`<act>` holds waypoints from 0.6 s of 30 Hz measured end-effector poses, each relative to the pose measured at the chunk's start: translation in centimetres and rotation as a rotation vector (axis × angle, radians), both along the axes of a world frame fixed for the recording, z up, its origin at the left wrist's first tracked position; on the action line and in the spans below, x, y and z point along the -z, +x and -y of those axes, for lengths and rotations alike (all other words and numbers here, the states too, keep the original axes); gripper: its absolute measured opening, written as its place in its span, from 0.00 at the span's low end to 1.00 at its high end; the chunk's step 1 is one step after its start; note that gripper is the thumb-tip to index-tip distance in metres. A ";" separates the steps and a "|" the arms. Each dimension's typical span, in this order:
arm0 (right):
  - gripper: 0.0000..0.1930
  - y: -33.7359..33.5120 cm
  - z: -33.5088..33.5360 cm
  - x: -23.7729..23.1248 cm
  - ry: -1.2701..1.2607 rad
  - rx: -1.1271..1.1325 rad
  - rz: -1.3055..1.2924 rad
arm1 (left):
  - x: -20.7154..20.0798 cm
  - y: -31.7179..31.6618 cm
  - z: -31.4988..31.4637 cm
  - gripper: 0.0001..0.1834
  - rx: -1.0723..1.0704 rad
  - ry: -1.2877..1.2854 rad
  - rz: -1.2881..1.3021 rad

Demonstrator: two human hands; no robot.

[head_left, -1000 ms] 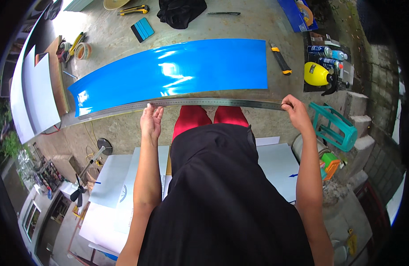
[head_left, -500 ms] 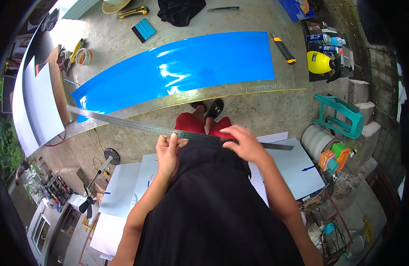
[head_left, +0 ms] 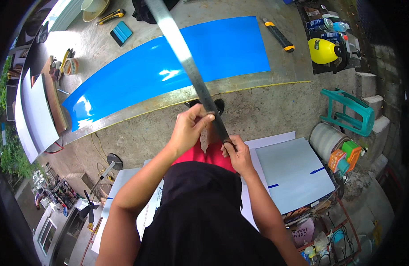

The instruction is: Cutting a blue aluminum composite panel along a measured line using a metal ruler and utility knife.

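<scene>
the ruler [head_left: 196, 80] has swung from crosswise to pointing over the blue sheet [head_left: 231, 48].

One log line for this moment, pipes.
left hand: holds metal ruler | right hand: holds its near end | metal ruler: crosses view of blue sheet | blue sheet: on table
</scene>
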State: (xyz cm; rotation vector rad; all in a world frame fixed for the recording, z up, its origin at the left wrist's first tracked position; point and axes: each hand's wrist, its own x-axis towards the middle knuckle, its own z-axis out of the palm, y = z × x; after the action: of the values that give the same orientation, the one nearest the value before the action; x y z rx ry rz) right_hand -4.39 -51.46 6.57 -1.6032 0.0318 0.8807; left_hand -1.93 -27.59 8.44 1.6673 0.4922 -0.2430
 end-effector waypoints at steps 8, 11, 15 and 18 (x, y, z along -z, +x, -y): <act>0.06 1.1 -3.8 5.9 0.047 0.155 0.007 | 3.5 6.0 -3.3 0.15 0.250 0.354 0.018; 0.06 1.0 -4.2 6.9 0.045 0.135 -0.014 | 4.6 5.4 -4.2 0.14 0.262 0.387 -0.011; 0.07 0.7 -4.5 6.7 0.059 0.121 -0.024 | 5.1 4.6 -4.5 0.14 0.268 0.448 0.039; 0.07 0.6 -4.6 6.7 0.068 0.130 -0.027 | 5.2 4.2 -4.9 0.16 0.307 0.542 0.075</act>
State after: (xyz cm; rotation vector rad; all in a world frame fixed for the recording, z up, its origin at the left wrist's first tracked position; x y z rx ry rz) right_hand -3.77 -46.88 -0.17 -1.5086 0.1223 0.7941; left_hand 2.30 -22.73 3.25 2.2765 0.2512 -0.2857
